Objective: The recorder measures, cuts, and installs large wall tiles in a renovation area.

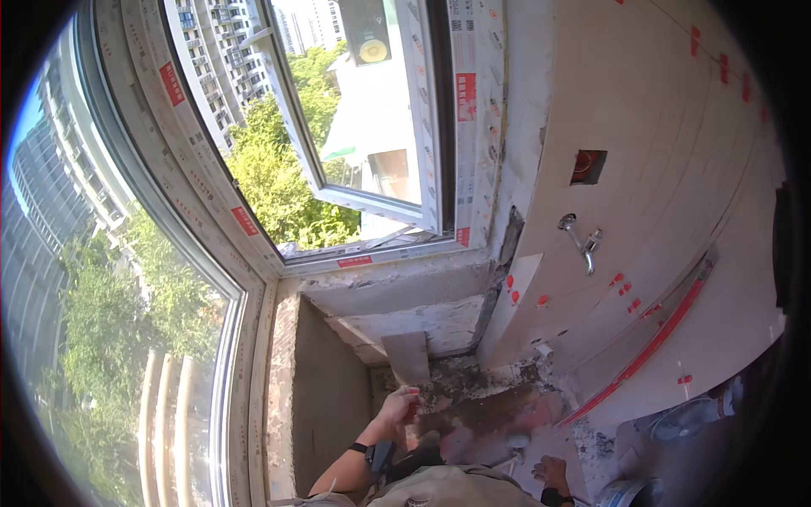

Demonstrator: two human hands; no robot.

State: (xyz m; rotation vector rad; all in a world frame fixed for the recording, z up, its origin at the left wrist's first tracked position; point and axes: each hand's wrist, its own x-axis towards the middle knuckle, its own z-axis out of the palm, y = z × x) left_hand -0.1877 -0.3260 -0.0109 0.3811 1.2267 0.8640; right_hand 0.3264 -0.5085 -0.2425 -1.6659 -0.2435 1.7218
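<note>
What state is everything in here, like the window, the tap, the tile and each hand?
window sash: swung open.
tap: mounted on the tiled wall, nothing running from it.
wall socket hole: open, uncovered.
loose tile: leaning upright against the bare ledge.
floor: untiled, rough, with dark debris.
left hand: raised below the loose tile, fingers curled; grip unclear.
right hand: low on the floor, near a grey tool; grip unclear.

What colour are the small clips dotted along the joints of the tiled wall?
Red tile clips, clearest in the head view.

Bare left forearm (348, 467) with a black wristband (360, 448); dark band on the right wrist (551, 497); greyish-beige garment (452, 488) at the chest.
</note>
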